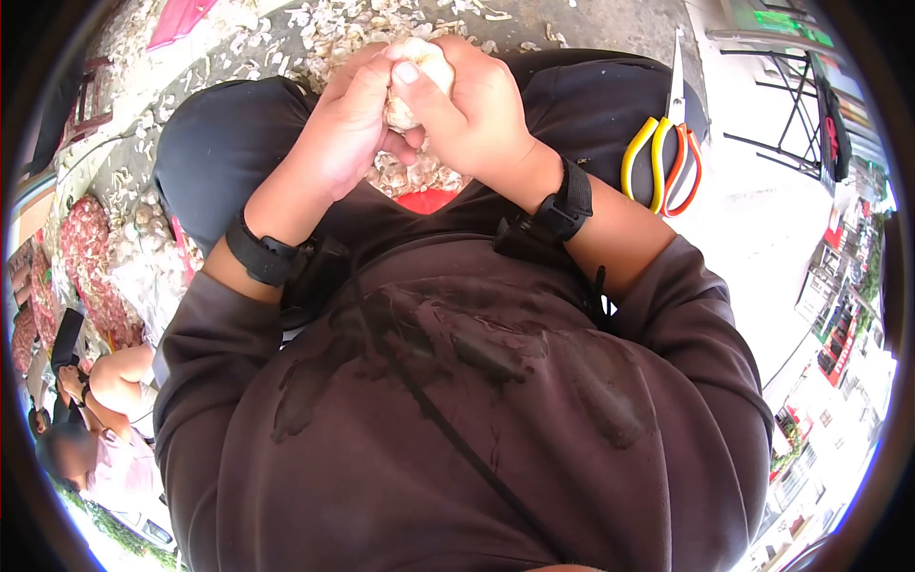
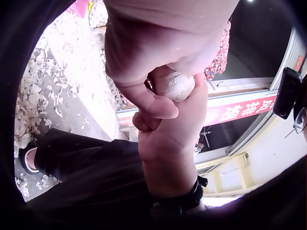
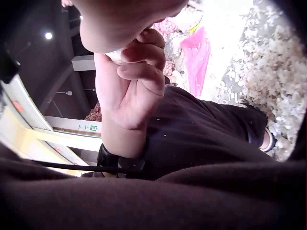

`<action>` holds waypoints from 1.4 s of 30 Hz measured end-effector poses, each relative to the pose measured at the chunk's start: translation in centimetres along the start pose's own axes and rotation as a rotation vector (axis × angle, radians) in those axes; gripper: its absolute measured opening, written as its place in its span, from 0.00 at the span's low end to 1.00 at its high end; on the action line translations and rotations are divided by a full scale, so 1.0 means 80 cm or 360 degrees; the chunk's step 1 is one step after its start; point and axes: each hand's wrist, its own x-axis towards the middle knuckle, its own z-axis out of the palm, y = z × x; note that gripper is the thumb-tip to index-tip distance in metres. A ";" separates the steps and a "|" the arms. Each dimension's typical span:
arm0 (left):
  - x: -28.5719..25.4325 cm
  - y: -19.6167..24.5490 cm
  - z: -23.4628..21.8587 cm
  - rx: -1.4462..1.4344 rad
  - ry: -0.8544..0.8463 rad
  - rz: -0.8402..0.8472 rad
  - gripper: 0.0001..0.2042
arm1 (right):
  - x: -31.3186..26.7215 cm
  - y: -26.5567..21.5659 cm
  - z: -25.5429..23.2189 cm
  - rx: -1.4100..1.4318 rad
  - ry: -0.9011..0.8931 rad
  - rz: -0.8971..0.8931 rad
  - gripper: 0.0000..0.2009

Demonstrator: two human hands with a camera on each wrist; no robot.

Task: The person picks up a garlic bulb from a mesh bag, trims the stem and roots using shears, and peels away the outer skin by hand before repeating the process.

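A whitish garlic bulb (image 1: pixel 419 81) is held between both hands above the lap; in the left wrist view the bulb (image 2: pixel 176 86) shows pale, wrinkled skin. My left hand (image 1: pixel 345 124) grips it from one side with curled fingers. From the other side my right hand (image 1: pixel 481 114) holds it, the thumb laid across its front. The right wrist view shows the left hand (image 3: pixel 132 81) with bent fingers against the bulb (image 3: pixel 116 56), which is mostly covered there by the right hand (image 3: pixel 127 21).
Scissors with yellow and orange handles (image 1: pixel 660 162) lie on the thigh at the right. Garlic and loose skins (image 1: pixel 419 179) fill the space between the legs. Net bags (image 1: pixel 88 248) stand at the left, near a seated person (image 1: pixel 114 458). Pink plastic (image 3: pixel 196 60) lies on the ground.
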 end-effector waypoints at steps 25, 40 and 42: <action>0.004 -0.004 0.002 -0.0385 0.0228 0.0377 0.16 | 0.000 -0.002 -0.002 0.0453 -0.0047 -0.0091 0.14; 0.008 -0.001 -0.009 0.0069 0.0542 0.0411 0.10 | -0.002 0.000 0.008 0.1358 -0.0396 0.0670 0.23; 0.004 0.004 -0.007 0.0068 0.0499 0.0478 0.10 | 0.001 -0.003 0.004 0.1335 -0.0413 0.0669 0.23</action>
